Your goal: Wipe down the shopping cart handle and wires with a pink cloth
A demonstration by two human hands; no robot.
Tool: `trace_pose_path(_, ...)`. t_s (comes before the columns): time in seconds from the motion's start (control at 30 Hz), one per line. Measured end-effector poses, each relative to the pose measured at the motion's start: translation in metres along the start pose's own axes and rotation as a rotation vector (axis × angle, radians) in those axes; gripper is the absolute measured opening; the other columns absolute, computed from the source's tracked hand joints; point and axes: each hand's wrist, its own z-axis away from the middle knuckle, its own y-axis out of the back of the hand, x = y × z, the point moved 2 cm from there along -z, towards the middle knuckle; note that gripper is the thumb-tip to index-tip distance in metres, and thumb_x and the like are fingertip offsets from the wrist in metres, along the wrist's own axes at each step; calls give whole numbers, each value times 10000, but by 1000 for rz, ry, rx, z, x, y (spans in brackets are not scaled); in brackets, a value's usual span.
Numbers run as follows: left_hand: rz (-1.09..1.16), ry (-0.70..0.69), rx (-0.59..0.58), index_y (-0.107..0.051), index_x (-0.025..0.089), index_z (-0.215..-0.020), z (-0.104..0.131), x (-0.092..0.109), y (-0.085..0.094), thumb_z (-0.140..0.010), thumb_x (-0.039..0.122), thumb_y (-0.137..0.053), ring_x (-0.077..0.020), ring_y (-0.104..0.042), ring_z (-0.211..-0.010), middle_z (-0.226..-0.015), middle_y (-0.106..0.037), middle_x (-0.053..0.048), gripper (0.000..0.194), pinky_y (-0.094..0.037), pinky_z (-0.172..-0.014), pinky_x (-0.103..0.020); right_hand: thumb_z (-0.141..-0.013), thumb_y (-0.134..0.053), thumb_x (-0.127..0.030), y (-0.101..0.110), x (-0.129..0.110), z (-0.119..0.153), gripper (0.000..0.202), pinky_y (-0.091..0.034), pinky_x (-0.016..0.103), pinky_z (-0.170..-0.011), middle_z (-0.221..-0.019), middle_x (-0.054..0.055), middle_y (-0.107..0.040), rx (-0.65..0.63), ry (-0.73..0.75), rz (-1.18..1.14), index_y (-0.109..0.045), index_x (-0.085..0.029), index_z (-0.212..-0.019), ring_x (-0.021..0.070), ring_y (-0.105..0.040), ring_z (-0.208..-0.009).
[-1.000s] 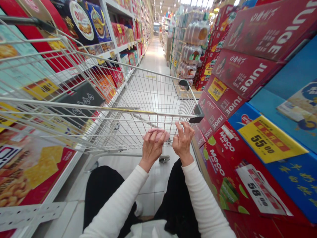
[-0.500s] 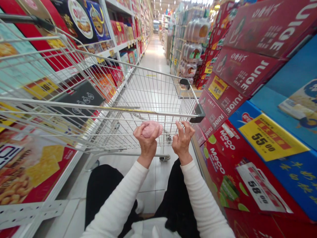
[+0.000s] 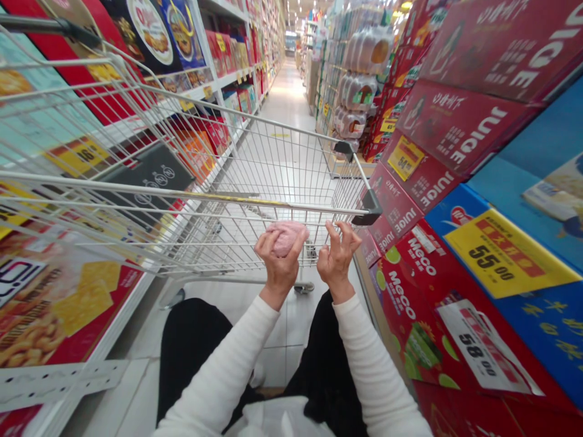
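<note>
My left hand (image 3: 280, 267) is closed on a bunched pink cloth (image 3: 286, 238), its thumb and fingers pressed in from both sides. The wad is beside the wire side of a metal shopping cart (image 3: 214, 197), just under its top rail. Whether the cloth touches the wires, I cannot tell. To the right, my right hand (image 3: 337, 258) is raised near the cart's dark corner cap (image 3: 368, 209). Its fingers are bent and apart, with nothing visible in them. Contact between its fingertips and the cart wires is unclear.
Shelves with boxed snacks (image 3: 68, 291) line the left side. Stacked red drink cartons (image 3: 460, 133) and a yellow price sign (image 3: 505, 252) rise close on the right. Bottle packs (image 3: 353, 91) stand farther down the tiled aisle (image 3: 285, 97). My bent knees (image 3: 195, 340) are below the cart.
My left hand has moved a little to the right with the pink cloth, closer to my right hand. My right hand stays nearly where it was, and the cart has hardly shifted.
</note>
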Motion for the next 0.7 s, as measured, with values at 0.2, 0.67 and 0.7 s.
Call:
trace_pose_path(0.2, -19, -118, -97, -685, 401, -1301, 16, 0, -8, -950, 124, -630, -290, -414, -1334, -1297, -505, -88, 450, -438, -1083, -464, -864, -429, -144, 2, 1, -1, 590, -381, 535, -1132, -1367, 136, -530, -20, 9, 4, -541, -220, -1438, 298, -448, -1333)
trace_pose_path(0.67, -21, -45, -56, -766, 341, -1098, 38, -22, -6, -927, 175, -698, -265, -430, -1269, -1197, -530, -87, 248, -461, -1038, -429, -850, -424, -140, 0, 0, 1, 661, -385, 543, -1133, -1396, 134, -521, -18, 8, -2, -503, -234, -1499, 303, -429, -1361)
trace_pose_path(0.7, 0, -63, -69, -768, 341, -1076, 47, -25, -8, -923, 164, -701, -257, -443, -1260, -1176, -537, -83, 244, -458, -1026, -414, -852, -422, -138, 1, 0, 1, 659, -383, 542, -1139, -1395, 133, -521, -17, 13, 2, -500, -233, -1500, 300, -431, -1358)
